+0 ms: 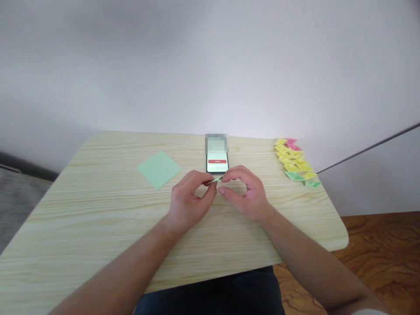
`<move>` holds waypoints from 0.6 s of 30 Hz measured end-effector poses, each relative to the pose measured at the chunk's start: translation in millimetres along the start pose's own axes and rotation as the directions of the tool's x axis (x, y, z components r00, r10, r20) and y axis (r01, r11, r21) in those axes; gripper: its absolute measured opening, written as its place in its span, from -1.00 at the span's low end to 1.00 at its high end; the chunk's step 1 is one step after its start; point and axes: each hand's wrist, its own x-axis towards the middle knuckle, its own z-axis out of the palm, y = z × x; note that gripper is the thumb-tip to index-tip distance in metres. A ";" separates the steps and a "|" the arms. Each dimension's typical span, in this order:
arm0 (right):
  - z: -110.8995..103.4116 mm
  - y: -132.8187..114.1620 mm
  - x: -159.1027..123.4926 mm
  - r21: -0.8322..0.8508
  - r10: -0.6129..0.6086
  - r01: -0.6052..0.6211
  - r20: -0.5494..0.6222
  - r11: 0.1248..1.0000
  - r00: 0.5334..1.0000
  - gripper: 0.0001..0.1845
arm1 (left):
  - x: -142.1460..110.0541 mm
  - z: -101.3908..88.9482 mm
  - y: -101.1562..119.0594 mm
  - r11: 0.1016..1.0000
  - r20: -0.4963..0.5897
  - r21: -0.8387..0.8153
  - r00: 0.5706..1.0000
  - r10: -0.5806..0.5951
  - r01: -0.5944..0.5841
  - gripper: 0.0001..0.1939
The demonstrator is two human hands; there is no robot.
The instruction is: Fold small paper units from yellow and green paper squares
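Note:
A small folded piece of green paper [215, 180] is held above the table, just in front of the phone. My left hand [191, 199] pinches its left end between thumb and fingers. At the paper's right end, the curved index finger of my right hand [249, 192] touches or nearly touches it. The right thumb stands apart from that finger, below the paper. How the paper is folded is too small to make out. To the left, a flat green paper square [159, 170] lies turned with one corner toward me.
A phone [217, 167] with a lit screen lies behind my hands near the wall [210, 65]. Several folded paper pieces [295, 162] in yellow, pink and green line the right side of the wooden table [108, 205]. A dark cable or seam [367, 151] runs along the wall at right.

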 end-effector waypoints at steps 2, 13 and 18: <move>-0.2 0.0 -0.1 -0.007 0.012 -0.012 -0.007 1.000 1.000 -0.80 | 0.2 0.3 0.5 1.000 0.000 -0.003 1.000 -0.010 0.010 -0.94; -1.3 4.0 -0.3 -0.040 0.027 -0.026 0.019 0.999 0.999 -0.74 | 0.9 -0.6 -0.6 0.995 0.048 -0.053 0.995 -0.087 0.090 -0.86; 1.4 7.3 -3.2 0.020 0.085 -0.086 0.047 0.996 0.995 -0.74 | 0.3 -3.0 -2.0 0.981 0.083 -0.130 0.988 -0.131 0.142 -0.78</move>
